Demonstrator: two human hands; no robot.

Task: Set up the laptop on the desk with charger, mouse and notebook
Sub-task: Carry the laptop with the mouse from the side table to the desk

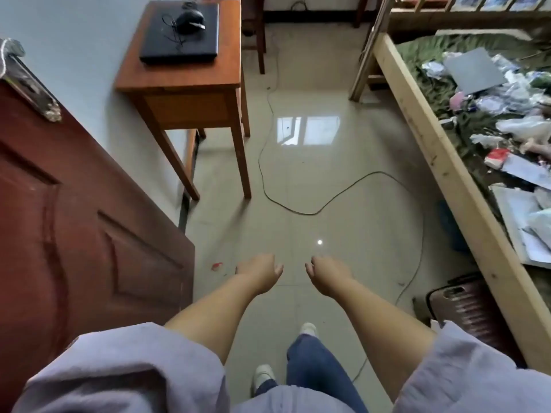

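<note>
The floor (313, 180) is shiny pale tile, and a window shines back in it. A thin green cable (337, 194) curls across the floor. A dark red door (74, 222) stands on the left. On the right is a wooden bed (438, 162) covered with papers, bags and other mess.

A small brown wooden counter (185, 76) stands by the wall, far from the person. A closed black laptop (182, 32) lies flat on it. A black mouse (190, 20) sits on top of the laptop, and its thin cord lies loose on the lid.

The left hand (261, 272) and right hand (326, 274) hang low over the floor, near each other. Both are empty, with the fingers loosely curled and mostly hidden behind the backs of the hands.

The far edge of the laptop is cut off at the top. The things on the bed are too mixed up to name well. A dark ribbed thing (465, 305) by the bed is hard to make out.
</note>
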